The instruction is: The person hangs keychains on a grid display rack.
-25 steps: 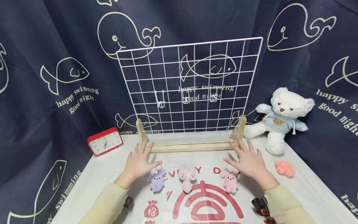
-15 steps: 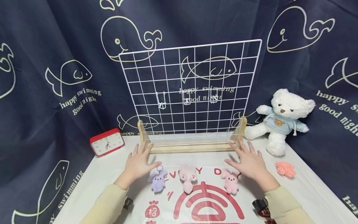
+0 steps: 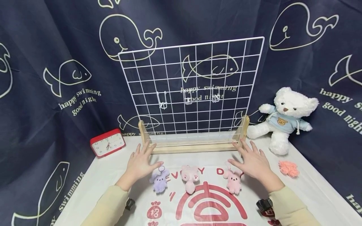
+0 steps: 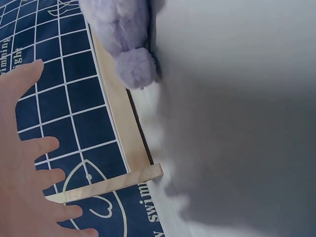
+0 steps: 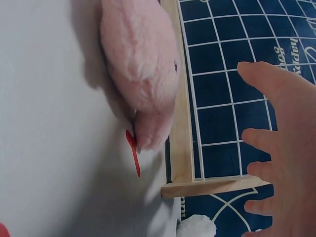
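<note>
My left hand [image 3: 140, 163] is spread with straight fingers, above the left end of the rack's wooden base [image 3: 192, 148], its thumb near the ring of a purple plush keychain [image 3: 160, 182]. Opposite it, my right hand [image 3: 252, 163] is spread in the same way, thumb near a pink plush keychain [image 3: 233, 182]. Neither hand holds anything. Between those two lies a pale pink plush with paw marks [image 3: 190, 175]. Behind them a white wire grid rack [image 3: 195, 78] stands upright, bearing white hooks [image 3: 163, 105]. Both wrist views show spread fingers and one plush each.
A red alarm clock [image 3: 108, 143] stands at the back left. On the right sit a white teddy bear [image 3: 285, 116] in a blue top and a coral yarn bundle [image 3: 288, 169]. A dark patterned curtain [image 3: 70, 31] hangs behind the white table [image 3: 107, 171].
The head view shifts slightly. Both hands and the plush toys stay in place.
</note>
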`<state>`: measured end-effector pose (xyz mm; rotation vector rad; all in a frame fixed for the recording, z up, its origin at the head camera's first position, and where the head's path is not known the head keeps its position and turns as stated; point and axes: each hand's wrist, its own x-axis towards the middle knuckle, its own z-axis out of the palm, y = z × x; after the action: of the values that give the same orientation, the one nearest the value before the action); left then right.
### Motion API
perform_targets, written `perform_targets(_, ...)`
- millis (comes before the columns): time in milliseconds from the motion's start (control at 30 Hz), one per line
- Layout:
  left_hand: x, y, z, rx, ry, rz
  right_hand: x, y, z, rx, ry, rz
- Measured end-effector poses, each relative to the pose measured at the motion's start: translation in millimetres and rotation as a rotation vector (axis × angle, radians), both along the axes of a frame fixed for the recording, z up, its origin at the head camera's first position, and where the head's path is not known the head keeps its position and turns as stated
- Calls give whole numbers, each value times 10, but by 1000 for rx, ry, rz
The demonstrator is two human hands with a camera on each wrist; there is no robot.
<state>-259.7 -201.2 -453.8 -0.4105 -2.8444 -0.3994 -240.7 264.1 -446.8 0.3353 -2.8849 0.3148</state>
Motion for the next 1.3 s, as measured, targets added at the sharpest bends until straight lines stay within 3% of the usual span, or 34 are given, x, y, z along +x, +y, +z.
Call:
perform_targets(267, 9, -28, 13, 107, 163, -34, -28, 26, -58, -28, 127, 62)
perform_targets(400, 8, -44, 5, 200, 200, -20, -31, 37, -62, -58, 172, 89)
perform_targets(667, -62, -111, -88, 414, 157, 93, -13, 57, -79, -116, 177, 137)
perform_targets(933, -199, -187, -128, 739, 149, 150, -56, 48, -120, -231, 134, 213)
perform_targets(1300, -338, -197, -210, 819, -1, 216, -67, 37, -204, -285, 51, 242)
